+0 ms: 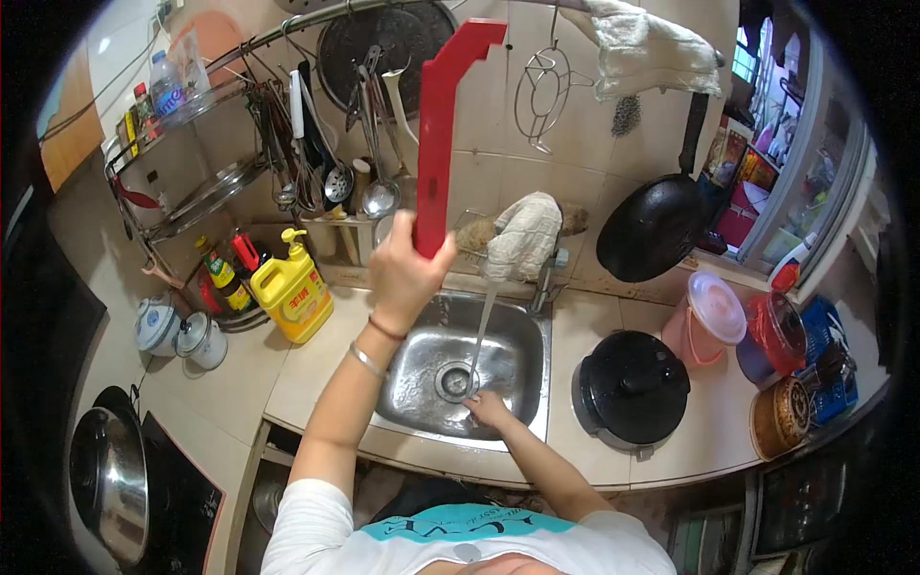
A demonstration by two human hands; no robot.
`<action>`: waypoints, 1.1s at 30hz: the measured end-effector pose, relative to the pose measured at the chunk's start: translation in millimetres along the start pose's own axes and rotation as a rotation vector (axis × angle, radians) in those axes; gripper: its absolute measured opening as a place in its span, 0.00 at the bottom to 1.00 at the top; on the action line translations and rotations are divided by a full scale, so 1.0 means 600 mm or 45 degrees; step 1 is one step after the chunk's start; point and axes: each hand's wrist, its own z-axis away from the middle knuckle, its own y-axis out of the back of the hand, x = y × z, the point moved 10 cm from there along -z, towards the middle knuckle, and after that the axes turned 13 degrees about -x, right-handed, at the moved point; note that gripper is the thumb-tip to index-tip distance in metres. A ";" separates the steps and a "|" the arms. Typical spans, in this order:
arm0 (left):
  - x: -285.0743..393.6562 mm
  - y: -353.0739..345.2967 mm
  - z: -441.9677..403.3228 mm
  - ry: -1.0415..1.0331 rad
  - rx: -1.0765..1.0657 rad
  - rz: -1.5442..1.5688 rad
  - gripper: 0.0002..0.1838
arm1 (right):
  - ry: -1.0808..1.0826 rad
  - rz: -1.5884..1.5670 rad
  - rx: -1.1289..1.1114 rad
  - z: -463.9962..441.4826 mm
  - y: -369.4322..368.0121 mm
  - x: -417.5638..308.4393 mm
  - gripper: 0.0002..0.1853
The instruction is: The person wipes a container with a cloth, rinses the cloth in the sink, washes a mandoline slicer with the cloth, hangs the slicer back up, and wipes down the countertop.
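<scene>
My left hand [407, 268] is raised above the sink's left side, closed around the lower end of a long flat red bar [441, 144]. The bar stands nearly upright, and its top end bends to the right with a notch; its exact kind is unclear. Down in the metal sink [524, 369], my right hand [491, 410] reaches the edge of the drain [456, 381] with its fingers drawn together. Whatever they may pinch is too small to make out. A stream of water [485, 331] falls from the cloth-covered tap [525, 238] close to these fingers.
Left of the sink stands a yellow detergent bottle [292, 292]. On the right are a black-lidded pot [632, 388] and a pink bucket [704, 321]. Utensils such as a ladle [380, 198] and a frying pan [652, 228] hang on the wall. A steel pan [110, 489] sits lower left.
</scene>
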 end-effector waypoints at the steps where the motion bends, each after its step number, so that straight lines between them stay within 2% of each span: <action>1: 0.007 -0.009 -0.028 -0.004 0.010 -0.010 0.17 | -0.014 0.046 0.045 0.014 0.014 -0.016 0.25; 5: 0.014 -0.049 -0.099 -0.055 0.073 -0.147 0.20 | -0.017 -0.118 0.055 0.035 0.029 -0.032 0.24; 10: -0.008 -0.101 -0.130 -0.013 0.119 -0.320 0.19 | 0.015 -0.086 0.111 0.026 0.031 -0.021 0.25; 16: -0.007 -0.167 -0.160 -0.158 0.180 -0.605 0.19 | 0.050 -0.022 0.104 0.034 0.034 -0.038 0.26; 26: -0.065 -0.258 -0.165 -0.208 0.102 -0.696 0.14 | 0.010 0.082 0.112 0.015 0.024 -0.014 0.27; 27: -0.067 -0.264 -0.163 -0.221 0.113 -0.763 0.13 | -0.008 -0.005 0.041 0.015 0.020 -0.012 0.28; 33: -0.071 -0.297 -0.157 -0.252 0.012 -0.745 0.17 | -0.003 -0.048 0.046 0.032 0.030 -0.034 0.27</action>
